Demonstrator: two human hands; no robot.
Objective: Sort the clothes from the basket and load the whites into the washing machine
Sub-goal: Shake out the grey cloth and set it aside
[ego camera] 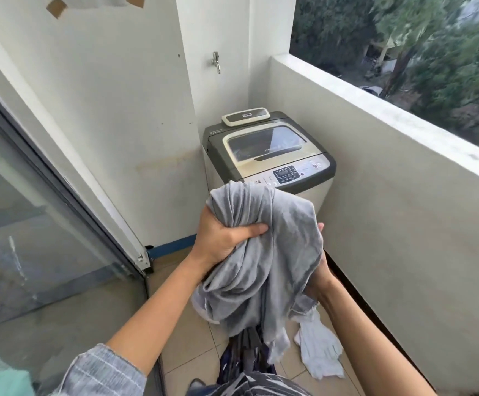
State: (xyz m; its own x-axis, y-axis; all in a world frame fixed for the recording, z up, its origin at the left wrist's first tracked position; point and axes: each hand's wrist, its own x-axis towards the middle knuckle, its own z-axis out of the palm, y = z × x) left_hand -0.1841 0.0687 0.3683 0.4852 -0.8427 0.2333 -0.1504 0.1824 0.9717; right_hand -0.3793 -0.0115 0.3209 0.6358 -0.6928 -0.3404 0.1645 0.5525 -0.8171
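I hold a bunched grey garment [264,252] at chest height with both hands. My left hand [224,238] grips its upper left folds, thumb across the front. My right hand [319,270] holds it from behind on the right and is mostly hidden by the cloth. The top-loading washing machine [266,152] stands in the far corner with its glass lid down. A white cloth [319,350] lies on the tiled floor by the right wall. Dark striped clothes [244,364] sit below the grey garment; the basket itself is not visible.
A tap [216,62] sticks out of the wall above the machine. A sliding glass door [32,224] runs along the left. A low balcony wall [389,195] runs along the right, leaving a narrow tiled floor strip [192,347] toward the machine.
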